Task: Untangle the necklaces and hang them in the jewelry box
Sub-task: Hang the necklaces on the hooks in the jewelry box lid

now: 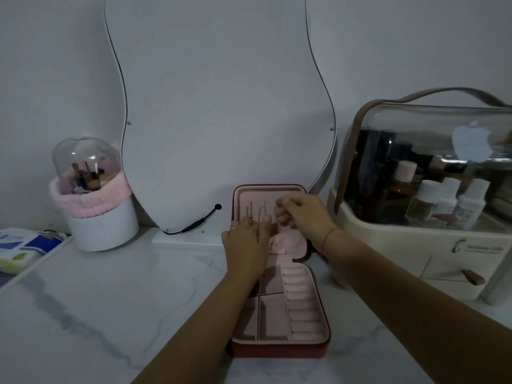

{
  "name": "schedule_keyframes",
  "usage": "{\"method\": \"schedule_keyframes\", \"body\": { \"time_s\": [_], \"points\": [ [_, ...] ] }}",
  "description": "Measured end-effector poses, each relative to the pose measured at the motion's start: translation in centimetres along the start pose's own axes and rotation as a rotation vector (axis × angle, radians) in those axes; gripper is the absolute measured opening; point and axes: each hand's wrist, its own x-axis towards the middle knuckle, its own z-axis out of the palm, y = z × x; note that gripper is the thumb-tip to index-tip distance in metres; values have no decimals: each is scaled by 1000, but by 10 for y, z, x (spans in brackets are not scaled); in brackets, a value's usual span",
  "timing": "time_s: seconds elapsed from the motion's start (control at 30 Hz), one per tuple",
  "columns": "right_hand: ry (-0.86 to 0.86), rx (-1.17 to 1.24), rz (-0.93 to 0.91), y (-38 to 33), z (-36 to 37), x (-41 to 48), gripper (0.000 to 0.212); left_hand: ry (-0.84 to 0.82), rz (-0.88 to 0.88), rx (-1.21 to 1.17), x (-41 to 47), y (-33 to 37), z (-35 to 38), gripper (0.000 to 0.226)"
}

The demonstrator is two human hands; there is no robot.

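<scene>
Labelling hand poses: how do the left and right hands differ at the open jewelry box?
The left hand lies flat, fingers straight against thin metal chains in the lid of the red, pink-lined jewelry box, and wears a ring; the right hand is curled, with a red thread on its wrist. Both reach the lid.

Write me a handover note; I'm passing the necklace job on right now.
Left hand: fingers straight, resting on the lower ends of two chains.
Right hand: fingers curled at the upper right of the lid; what they pinch is hidden.
Box: open on the counter, lid upright.
Done: two chains hang in the lid.
Left: probably a third chain to hook at the right; none can be seen elsewhere.
</scene>
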Motion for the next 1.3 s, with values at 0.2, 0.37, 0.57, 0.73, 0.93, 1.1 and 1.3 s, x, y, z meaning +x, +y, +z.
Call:
{"method": "schedule_keyframes", "body": {
  "time_s": [0.2,0.37,0.57,0.73,0.93,1.1,1.3],
  "points": [
    [-56,-133,-1,7,-31,-43,20,-76,8,30,-2,0,-8,44],
    [-122,-404,-24,27,-105,-118,12,-180,-11,-88,-9,-2,-11,56],
    [116,-558,150,81,-206,-164,6,-293,5,-230,-40,17,-21,45],
    [173,-722,254,116,-231,-161,10,-431,29,-245,-69,44,-21,32],
    [182,-733,218,125,-206,-147,17,-508,125,-134,-84,51,-15,38],
    [243,-769,260,125,-194,-133,27,-523,125,-130,-88,54,-16,33],
    [124,-1074,362,117,-182,-128,27,-538,117,-111,-89,52,-15,35]
  ]
}}
